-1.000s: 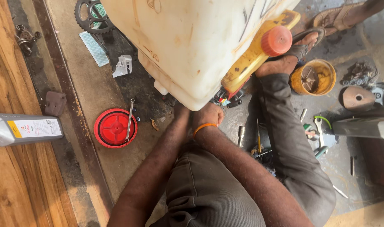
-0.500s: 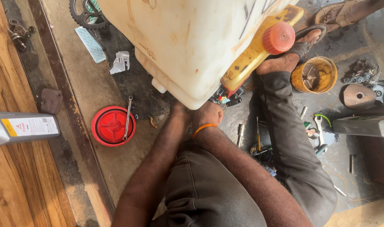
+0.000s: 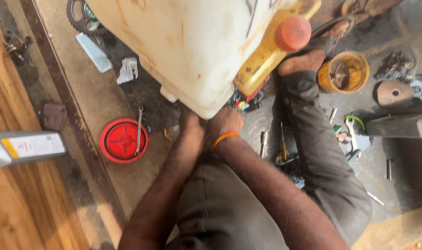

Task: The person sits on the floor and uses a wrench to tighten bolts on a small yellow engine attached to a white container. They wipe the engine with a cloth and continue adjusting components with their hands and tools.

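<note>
A big cream-white tank point(image 3: 192, 41) with a yellow trim piece and an orange-red round cap point(image 3: 292, 33) fills the top of the view. My left hand point(image 3: 192, 125) and my right hand point(image 3: 225, 121) both reach under its lower edge, side by side. The fingers of both are hidden beneath the tank, so I cannot see what they touch or hold. An orange band point(image 3: 224, 137) circles my right wrist. My knee in grey trousers point(image 3: 220, 208) sits below the hands.
A red round lid point(image 3: 123, 140) with a spanner point(image 3: 138, 130) across it lies left of my hands. A grey oil bottle point(image 3: 23, 147) rests on wooden boards at left. A yellow pot point(image 3: 343, 71), scattered tools point(image 3: 283, 143) and a sprocket point(image 3: 81, 18) lie around.
The view has shifted slightly; the tank sits a little lower and nearer. Both hands stay under its edge in the same place.
</note>
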